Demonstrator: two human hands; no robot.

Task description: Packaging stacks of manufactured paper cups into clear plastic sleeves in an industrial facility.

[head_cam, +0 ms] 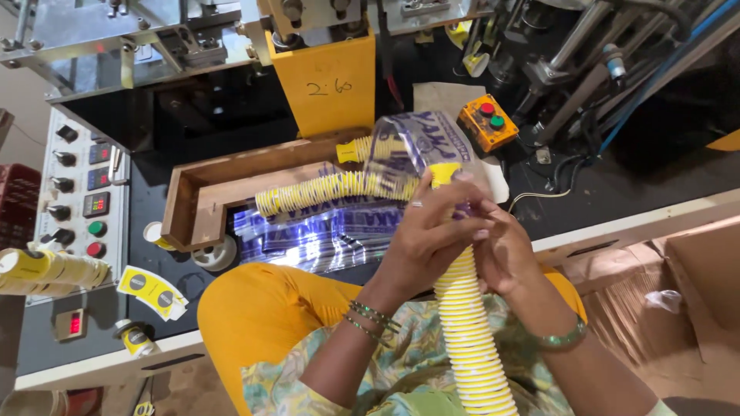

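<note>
A long stack of yellow-and-white paper cups (470,331) rises from my lap. My left hand (424,235) and my right hand (505,250) both grip its upper end. They also hold the mouth of a clear printed plastic sleeve (416,146), which sits over the stack's top. Behind the hands, another row of nested cups (324,192) lies on its side in a wooden tray (200,192). More flat plastic sleeves (324,235) lie in front of that tray.
A control panel (81,192) with knobs, buttons and red displays stands at the left. A yellow machine block (327,85) and an orange button box (487,121) sit behind. Loose cups (46,271) and flat cup blanks (153,291) lie at the left. Cardboard boxes (686,293) are at the right.
</note>
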